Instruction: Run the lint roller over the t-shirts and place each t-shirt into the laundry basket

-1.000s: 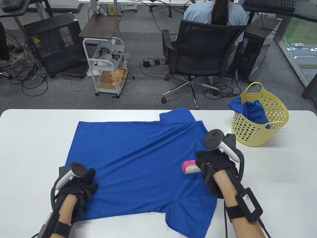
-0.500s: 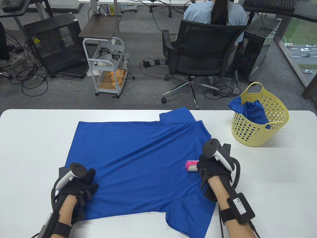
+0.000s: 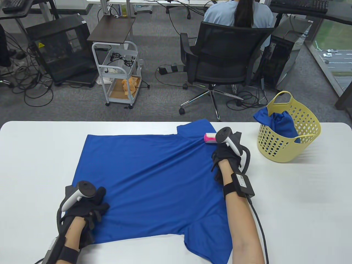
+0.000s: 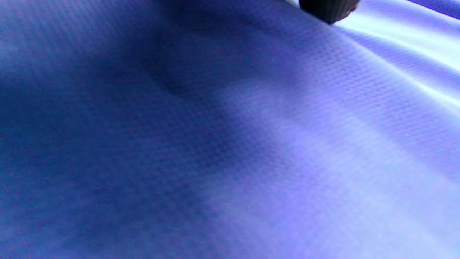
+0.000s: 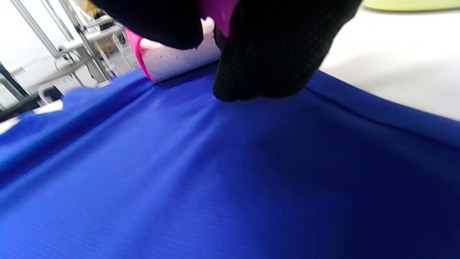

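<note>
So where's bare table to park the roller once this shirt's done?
Bare table lies right of the shirt, in front of the basket, and along the left edge beyond the left hand. The middle is covered by the shirt.

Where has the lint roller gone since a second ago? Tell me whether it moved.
Yes. The lint roller, held by the right hand, moved away from the person up the t-shirt, nearer the laundry basket.

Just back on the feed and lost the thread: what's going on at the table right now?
A blue t-shirt lies spread flat on the white table. The right hand grips a pink lint roller with its roll on the shirt's far right part, near the sleeve. The left hand rests on the shirt's near left edge. The yellow basket at the right already holds blue cloth.
</note>
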`<action>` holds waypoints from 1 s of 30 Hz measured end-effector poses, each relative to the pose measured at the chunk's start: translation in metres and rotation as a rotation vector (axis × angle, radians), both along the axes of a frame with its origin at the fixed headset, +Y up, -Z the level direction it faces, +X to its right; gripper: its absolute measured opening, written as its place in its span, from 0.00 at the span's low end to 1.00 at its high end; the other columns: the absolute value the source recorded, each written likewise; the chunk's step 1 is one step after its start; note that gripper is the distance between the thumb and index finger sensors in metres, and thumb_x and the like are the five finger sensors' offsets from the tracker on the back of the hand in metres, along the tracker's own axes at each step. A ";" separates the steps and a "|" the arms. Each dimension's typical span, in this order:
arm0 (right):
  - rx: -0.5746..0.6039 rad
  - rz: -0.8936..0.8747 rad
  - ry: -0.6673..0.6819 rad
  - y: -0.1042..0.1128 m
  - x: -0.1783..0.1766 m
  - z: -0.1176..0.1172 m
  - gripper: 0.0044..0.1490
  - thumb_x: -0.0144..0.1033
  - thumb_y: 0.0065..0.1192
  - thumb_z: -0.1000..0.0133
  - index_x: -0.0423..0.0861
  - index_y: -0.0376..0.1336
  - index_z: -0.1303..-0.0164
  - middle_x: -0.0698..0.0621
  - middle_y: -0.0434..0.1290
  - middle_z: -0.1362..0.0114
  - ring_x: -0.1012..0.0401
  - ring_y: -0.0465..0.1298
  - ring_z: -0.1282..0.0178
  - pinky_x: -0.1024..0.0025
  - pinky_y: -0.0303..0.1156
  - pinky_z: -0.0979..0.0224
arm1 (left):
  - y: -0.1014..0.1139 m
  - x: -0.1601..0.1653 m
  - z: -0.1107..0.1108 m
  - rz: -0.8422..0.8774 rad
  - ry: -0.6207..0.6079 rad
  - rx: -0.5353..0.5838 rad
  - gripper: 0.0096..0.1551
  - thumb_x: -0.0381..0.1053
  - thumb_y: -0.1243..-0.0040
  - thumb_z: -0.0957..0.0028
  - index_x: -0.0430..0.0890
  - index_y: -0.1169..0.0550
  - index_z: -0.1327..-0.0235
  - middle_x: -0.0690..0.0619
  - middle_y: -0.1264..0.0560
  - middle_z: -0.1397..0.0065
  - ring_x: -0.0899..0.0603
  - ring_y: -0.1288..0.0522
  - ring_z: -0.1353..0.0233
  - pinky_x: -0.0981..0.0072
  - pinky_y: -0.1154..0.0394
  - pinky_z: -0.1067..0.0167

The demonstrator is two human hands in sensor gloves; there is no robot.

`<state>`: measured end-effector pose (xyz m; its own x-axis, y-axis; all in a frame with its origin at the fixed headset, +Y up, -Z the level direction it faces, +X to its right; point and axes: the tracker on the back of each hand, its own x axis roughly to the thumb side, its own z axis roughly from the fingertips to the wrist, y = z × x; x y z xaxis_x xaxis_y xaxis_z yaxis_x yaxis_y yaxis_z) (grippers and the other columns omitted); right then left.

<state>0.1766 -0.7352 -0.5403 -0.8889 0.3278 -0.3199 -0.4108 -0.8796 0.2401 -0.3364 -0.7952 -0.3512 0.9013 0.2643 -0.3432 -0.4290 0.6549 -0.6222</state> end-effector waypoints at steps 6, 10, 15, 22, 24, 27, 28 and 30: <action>0.303 -0.040 0.094 0.032 -0.002 0.031 0.45 0.34 0.53 0.39 0.51 0.32 0.22 0.40 0.56 0.20 0.55 0.76 0.40 0.65 0.80 0.43 | 0.000 -0.001 0.000 -0.025 -0.020 0.013 0.42 0.69 0.61 0.41 0.72 0.67 0.26 0.63 0.80 0.22 0.39 0.83 0.22 0.30 0.74 0.32; 0.421 -0.077 0.224 0.070 -0.010 0.081 0.46 0.31 0.53 0.40 0.48 0.31 0.22 0.37 0.54 0.19 0.52 0.74 0.38 0.61 0.78 0.42 | 0.011 -0.008 -0.003 -0.047 -0.084 0.055 0.44 0.69 0.59 0.41 0.68 0.66 0.23 0.60 0.73 0.18 0.38 0.76 0.18 0.31 0.67 0.28; 0.607 -0.137 0.329 0.106 -0.022 0.167 0.46 0.30 0.54 0.40 0.45 0.33 0.22 0.38 0.54 0.18 0.51 0.74 0.36 0.60 0.78 0.40 | 0.064 -0.013 0.006 0.133 0.002 0.303 0.47 0.67 0.55 0.42 0.60 0.64 0.22 0.58 0.63 0.14 0.40 0.69 0.14 0.34 0.64 0.25; 0.675 -0.271 0.477 0.099 -0.078 0.231 0.45 0.29 0.56 0.40 0.46 0.35 0.22 0.40 0.53 0.17 0.50 0.73 0.33 0.57 0.78 0.36 | 0.154 0.089 0.058 0.348 -0.302 0.798 0.37 0.64 0.51 0.43 0.57 0.43 0.21 0.58 0.38 0.16 0.46 0.44 0.13 0.52 0.50 0.20; 0.672 -0.225 0.533 0.093 -0.094 0.237 0.46 0.30 0.55 0.40 0.45 0.34 0.22 0.40 0.52 0.17 0.51 0.73 0.32 0.56 0.78 0.34 | 0.160 0.122 0.074 0.403 -0.335 0.803 0.36 0.63 0.50 0.43 0.55 0.38 0.22 0.57 0.33 0.18 0.45 0.39 0.14 0.51 0.47 0.20; 0.710 -0.231 0.549 0.086 -0.117 0.246 0.46 0.30 0.56 0.41 0.45 0.34 0.23 0.40 0.52 0.17 0.51 0.72 0.31 0.56 0.77 0.33 | 0.155 0.158 0.086 0.393 -0.344 0.774 0.37 0.64 0.49 0.44 0.52 0.36 0.23 0.54 0.29 0.21 0.41 0.28 0.19 0.44 0.35 0.24; 0.719 -0.241 0.559 0.084 -0.125 0.251 0.46 0.29 0.57 0.41 0.45 0.34 0.23 0.40 0.52 0.17 0.51 0.72 0.31 0.55 0.77 0.32 | 0.151 0.168 0.088 0.413 -0.334 0.752 0.39 0.65 0.49 0.44 0.51 0.38 0.22 0.52 0.31 0.20 0.41 0.26 0.21 0.42 0.33 0.26; 0.726 -0.225 0.611 0.080 -0.137 0.259 0.47 0.30 0.59 0.42 0.46 0.35 0.23 0.42 0.52 0.17 0.50 0.71 0.28 0.54 0.76 0.30 | 0.144 0.179 0.088 0.498 -0.292 0.727 0.43 0.64 0.48 0.45 0.48 0.44 0.21 0.48 0.34 0.19 0.39 0.25 0.22 0.40 0.29 0.30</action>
